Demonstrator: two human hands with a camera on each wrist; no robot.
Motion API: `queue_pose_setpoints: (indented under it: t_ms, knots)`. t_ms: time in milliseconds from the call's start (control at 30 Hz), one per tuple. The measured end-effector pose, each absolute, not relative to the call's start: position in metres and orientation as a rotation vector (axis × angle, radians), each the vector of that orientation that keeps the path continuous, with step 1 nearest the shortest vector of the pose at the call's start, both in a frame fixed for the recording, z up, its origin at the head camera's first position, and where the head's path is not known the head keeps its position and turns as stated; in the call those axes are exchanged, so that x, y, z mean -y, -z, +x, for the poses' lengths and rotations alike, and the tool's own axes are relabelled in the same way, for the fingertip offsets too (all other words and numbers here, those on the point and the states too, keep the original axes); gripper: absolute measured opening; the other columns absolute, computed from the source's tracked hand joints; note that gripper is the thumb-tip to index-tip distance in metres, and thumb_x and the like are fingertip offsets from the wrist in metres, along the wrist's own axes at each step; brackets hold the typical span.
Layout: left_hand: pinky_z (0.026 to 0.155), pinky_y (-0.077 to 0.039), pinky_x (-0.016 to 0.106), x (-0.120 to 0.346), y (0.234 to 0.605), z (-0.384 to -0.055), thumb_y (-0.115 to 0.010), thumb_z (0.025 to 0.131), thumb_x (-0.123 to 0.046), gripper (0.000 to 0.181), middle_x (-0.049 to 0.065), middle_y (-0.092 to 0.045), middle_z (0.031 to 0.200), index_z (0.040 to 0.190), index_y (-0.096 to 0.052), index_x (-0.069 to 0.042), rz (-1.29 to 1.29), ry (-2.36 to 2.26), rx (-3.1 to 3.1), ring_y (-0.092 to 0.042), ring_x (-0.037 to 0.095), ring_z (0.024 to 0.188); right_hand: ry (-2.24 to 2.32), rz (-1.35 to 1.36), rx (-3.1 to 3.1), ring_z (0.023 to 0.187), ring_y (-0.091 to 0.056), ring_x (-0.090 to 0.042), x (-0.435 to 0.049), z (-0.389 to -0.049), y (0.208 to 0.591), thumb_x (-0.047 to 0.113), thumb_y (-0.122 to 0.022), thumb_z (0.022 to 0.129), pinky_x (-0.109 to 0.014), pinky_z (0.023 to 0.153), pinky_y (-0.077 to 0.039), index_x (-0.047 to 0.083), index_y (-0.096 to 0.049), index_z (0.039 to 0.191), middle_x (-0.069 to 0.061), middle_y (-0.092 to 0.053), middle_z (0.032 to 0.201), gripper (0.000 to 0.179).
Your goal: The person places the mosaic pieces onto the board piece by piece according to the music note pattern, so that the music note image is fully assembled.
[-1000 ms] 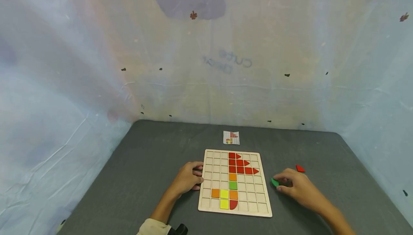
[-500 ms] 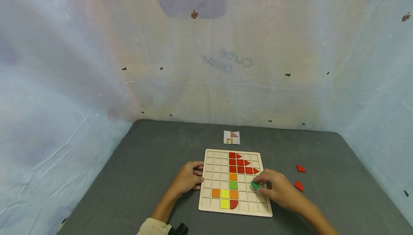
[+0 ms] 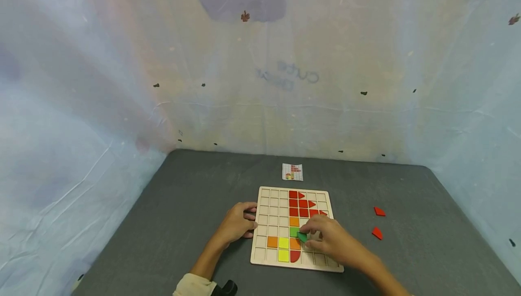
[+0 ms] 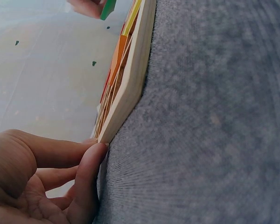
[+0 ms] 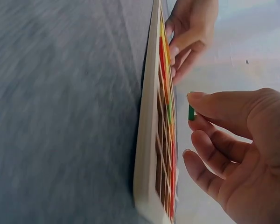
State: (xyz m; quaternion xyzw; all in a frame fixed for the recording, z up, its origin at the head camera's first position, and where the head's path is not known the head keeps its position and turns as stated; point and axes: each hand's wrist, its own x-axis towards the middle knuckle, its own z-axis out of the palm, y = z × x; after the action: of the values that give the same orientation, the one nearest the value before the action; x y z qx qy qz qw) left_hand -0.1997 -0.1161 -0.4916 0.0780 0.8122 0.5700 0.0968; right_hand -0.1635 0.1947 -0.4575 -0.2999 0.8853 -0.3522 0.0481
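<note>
A wooden grid board (image 3: 272,219) lies on the table with red, orange, yellow and green tiles in some of its squares. My left hand (image 3: 238,221) pinches the board's left edge between thumb and index finger, as the left wrist view shows. Over the board, my right hand (image 3: 335,241) pinches a green quarter-round tile (image 3: 302,237) between thumb and forefinger. In the right wrist view the green tile (image 5: 191,112) is seen edge-on, held up off the board. Below it in the head view are an orange square (image 3: 295,244) and a red quarter-round tile (image 3: 295,256).
Two loose red quarter-round tiles (image 3: 377,233) lie on the grey table (image 3: 427,223) to the right of the board. Behind the board sits a small printed card (image 3: 292,172) with a coloured grid pattern. A pale patterned sheet (image 3: 228,119) hangs around the table.
My right hand has carried the green tile leftward from the table to over the board's middle, uncovering the second loose red tile. The left hand has stayed at the board's edge.
</note>
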Motion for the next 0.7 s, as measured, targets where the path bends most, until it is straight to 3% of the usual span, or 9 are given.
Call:
queue_pose_setpoints:
  t_ms: [400, 700]
  knots:
    - [0.063, -0.065, 0.036, 0.116, 0.492, -0.201, -0.075, 0.088, 0.005, 0.062, 0.018, -0.06, 0.133, 0.147, -0.057, 0.005, 0.23, -1.687, -2.401, -0.065, 0.026, 0.108, 1.064, -0.932, -2.648, 0.098, -0.063, -0.011, -0.164, -0.163, 0.455, 0.016, -0.082, 0.094, -0.028, 0.085, -0.057, 0.017, -0.078, 0.115, 0.013, -0.068, 0.107, 0.022]
    - [0.064, -0.065, 0.035, 0.117, 0.492, -0.201, -0.075, 0.088, 0.004, 0.061, 0.018, -0.06, 0.134, 0.147, -0.057, 0.005, 0.241, -1.683, -2.397, -0.065, 0.027, 0.11, 1.01, -0.982, -2.629, 0.109, -0.06, -0.008, -0.147, -0.161, 0.457, 0.015, -0.08, 0.095, -0.033, 0.097, -0.055, 0.017, -0.078, 0.118, 0.014, -0.07, 0.114, 0.023]
